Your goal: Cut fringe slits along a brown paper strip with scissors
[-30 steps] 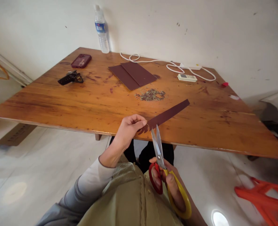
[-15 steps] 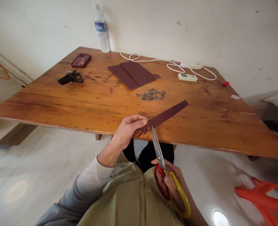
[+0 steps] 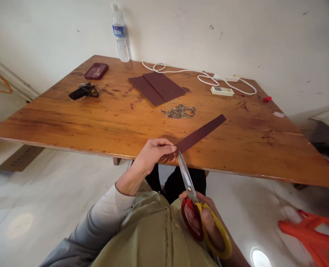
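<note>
My left hand (image 3: pixel 159 151) pinches a long maroon strip (image 3: pixel 201 132) between thumb and fingers near the table's front edge. The strip looks like stiff paper or sheet material, and its free end points up and to the right. Curled, fringe-like cut pieces show under my left fingers. My right hand (image 3: pixel 207 218) is closed around the red and yellow handles of a pair of scissors (image 3: pixel 187 177). The blade tips meet the strip's lower edge, just right of my left thumb. A loose pile of thin shreds (image 3: pixel 178 111) lies beyond the strip.
Two maroon sheets (image 3: pixel 158 88) overlap on the wooden table (image 3: pixel 119 126). Further left are a phone (image 3: pixel 96 71) and keys (image 3: pixel 83 91); a plastic bottle (image 3: pixel 121 37) stands by the wall. A white cord (image 3: pixel 181 71) and remote (image 3: pixel 222 91) lie at the back right. An orange stool (image 3: pixel 306 230) stands right.
The strip's free end has shifted slightly up and right. The scissor handles have spread a little further apart, and my right hand has moved slightly.
</note>
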`<state>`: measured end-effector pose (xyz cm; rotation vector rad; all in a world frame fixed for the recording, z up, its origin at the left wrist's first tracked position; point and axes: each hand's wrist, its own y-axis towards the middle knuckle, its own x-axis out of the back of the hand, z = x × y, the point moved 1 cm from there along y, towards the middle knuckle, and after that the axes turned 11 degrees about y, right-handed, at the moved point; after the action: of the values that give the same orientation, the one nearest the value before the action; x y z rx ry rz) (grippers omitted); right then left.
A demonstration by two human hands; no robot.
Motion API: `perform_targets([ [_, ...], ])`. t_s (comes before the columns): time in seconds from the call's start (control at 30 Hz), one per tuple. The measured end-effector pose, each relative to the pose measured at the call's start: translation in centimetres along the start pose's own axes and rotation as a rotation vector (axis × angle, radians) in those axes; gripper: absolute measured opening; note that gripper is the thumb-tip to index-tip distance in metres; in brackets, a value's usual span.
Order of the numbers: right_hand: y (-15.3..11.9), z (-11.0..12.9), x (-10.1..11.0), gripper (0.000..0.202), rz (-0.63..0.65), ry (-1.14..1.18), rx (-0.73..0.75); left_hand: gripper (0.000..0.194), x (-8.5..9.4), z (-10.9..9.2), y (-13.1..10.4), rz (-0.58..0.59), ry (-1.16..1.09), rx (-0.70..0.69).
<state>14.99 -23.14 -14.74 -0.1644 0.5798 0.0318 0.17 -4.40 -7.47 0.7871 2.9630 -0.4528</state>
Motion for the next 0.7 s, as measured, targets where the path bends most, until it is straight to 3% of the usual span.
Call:
perform_targets([
  [0.13, 0.0, 0.4, -0.1, 0.051, -0.011, 0.011, -0.006, 0.024, -0.1, -0.1, 0.0, 0.011, 0.030, -0.004],
  [0.5, -1.5, 2.5, 0.3, 0.055, -0.194, -0.150, -0.106, 0.017, -0.1, -0.4, 0.1, 0.084, 0.116, 0.011],
  [0.7, -1.5, 4.0, 0.2, 0.055, -0.110, -0.156, -0.195, 0.014, 0.1, -0.8, 0.3, 0.143, 0.189, 0.026],
])
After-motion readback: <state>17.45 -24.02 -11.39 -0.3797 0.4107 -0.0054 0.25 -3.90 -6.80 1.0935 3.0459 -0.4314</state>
